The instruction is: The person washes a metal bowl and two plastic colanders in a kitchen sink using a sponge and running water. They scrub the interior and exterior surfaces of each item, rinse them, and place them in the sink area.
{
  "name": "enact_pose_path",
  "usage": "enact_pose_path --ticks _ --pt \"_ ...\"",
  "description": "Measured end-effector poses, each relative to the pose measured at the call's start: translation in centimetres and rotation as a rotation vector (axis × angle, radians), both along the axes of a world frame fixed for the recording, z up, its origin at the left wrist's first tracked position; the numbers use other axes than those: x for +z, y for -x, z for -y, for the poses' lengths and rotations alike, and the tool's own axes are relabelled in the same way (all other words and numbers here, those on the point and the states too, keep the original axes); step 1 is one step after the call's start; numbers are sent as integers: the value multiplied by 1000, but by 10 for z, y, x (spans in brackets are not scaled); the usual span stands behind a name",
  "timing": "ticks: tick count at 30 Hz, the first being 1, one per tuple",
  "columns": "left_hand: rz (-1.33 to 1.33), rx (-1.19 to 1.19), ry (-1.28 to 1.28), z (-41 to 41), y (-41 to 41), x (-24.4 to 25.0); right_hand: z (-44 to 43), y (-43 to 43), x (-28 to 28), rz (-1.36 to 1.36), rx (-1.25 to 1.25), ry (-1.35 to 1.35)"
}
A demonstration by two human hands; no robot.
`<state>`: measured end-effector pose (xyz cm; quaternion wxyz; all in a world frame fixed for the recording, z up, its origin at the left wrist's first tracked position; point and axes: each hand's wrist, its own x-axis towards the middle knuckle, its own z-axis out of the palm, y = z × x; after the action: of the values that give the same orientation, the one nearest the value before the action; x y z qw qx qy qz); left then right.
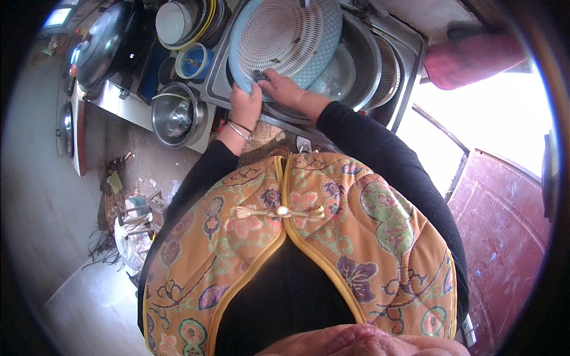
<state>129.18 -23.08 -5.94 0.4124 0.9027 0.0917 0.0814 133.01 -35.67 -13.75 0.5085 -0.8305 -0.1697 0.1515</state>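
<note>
A blue and white plastic colander (285, 40) is tilted over the metal sink, with dark green scraps on its perforated inside. My left hand (246, 106) grips its near rim, thumb towards the inside. My right hand (285, 90) holds a dark scouring pad (262, 75), which looks like steel wool, against the inner edge near my left thumb. Behind the colander, a large metal basin (367, 62) sits in the sink with water in it. The faucet tip (304, 2) shows above the colander.
Stacked bowls (173, 22), a blue-lined container (194, 61) and nested metal bowls (176, 115) stand left of the sink (403, 104). Farther left is a large lidded wok (100, 44). Another basket or colander (387, 73) leans at the sink's right side. A reddish door panel (498, 240) is at the right.
</note>
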Motion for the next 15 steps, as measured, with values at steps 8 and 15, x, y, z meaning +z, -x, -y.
enact_pose_path --ticks 8,15 --pt "176 -253 -292 -6 -59 57 106 -36 -10 56 -86 764" --pt "205 -137 -137 11 4 1 15 6 -7 -164 40 162"
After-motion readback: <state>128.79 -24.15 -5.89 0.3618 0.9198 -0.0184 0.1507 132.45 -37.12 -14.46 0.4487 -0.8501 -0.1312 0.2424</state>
